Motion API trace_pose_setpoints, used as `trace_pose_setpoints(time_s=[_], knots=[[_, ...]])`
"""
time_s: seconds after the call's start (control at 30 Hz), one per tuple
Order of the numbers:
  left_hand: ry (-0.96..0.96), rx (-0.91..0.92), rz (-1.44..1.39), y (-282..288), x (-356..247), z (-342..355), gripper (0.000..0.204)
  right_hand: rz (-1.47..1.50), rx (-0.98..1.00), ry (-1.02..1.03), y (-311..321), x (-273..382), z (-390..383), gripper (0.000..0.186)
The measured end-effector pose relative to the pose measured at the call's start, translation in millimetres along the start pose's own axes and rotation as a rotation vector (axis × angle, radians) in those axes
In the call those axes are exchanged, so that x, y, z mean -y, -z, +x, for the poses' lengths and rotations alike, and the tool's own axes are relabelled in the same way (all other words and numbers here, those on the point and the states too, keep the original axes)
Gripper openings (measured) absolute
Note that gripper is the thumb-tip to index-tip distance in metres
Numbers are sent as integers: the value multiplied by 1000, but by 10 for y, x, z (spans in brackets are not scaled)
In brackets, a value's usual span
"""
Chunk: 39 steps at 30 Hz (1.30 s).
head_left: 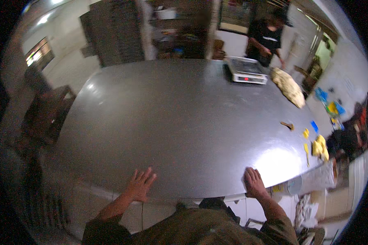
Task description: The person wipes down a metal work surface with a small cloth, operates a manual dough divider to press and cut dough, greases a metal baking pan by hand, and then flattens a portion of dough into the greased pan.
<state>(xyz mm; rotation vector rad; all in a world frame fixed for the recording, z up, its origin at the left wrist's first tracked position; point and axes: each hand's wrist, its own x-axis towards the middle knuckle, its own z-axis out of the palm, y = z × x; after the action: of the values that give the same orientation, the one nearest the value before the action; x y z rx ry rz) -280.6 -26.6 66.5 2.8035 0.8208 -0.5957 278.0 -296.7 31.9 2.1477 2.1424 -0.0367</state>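
My left hand (140,186) lies on the near edge of a large grey metal table (159,122), its fingers spread and nothing in them. Farther right along the same edge rests my right hand (255,183), fingers stretched forward over the tabletop, also holding nothing. A bright patch of reflected light shines on the metal beside it. Nearest to this hand on the right are a thin yellow tool (306,154), a crumpled yellow cloth or bag (320,148), a small yellow lump (306,133) and a brown tool (287,125), which is too blurred to name.
A white scale (248,70) with a red-lit display stands at the far right, beside a long pale mass of dough (288,87). Behind it stands a person in dark clothes (267,38). A blue piece (314,126) lies near the right edge. White buckets (292,185) stand below it.
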Motion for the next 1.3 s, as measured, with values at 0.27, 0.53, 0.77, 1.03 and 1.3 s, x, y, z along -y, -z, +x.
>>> trace_pose_setpoints(time_s=[0.27, 0.53, 0.77, 1.03, 1.3], knots=[[20, -65, 35, -151, 3, 4, 134, 97, -9, -4, 186, 56, 63, 108], [-23, -131, 66, -188, 54, -34, 132, 83, 32, -36, 264, 107, 28, 111], [-20, -133, 72, -302, 86, 5, 130, 32, 61, -33, 301, 112, 22, 111], [-11, -110, 120, -331, 116, 26, 129, 3, 33, -33, 281, 111, -8, 102], [-25, -185, 118, -434, 129, 6, 133, 55, 37, -34, 275, 109, 4, 107]])
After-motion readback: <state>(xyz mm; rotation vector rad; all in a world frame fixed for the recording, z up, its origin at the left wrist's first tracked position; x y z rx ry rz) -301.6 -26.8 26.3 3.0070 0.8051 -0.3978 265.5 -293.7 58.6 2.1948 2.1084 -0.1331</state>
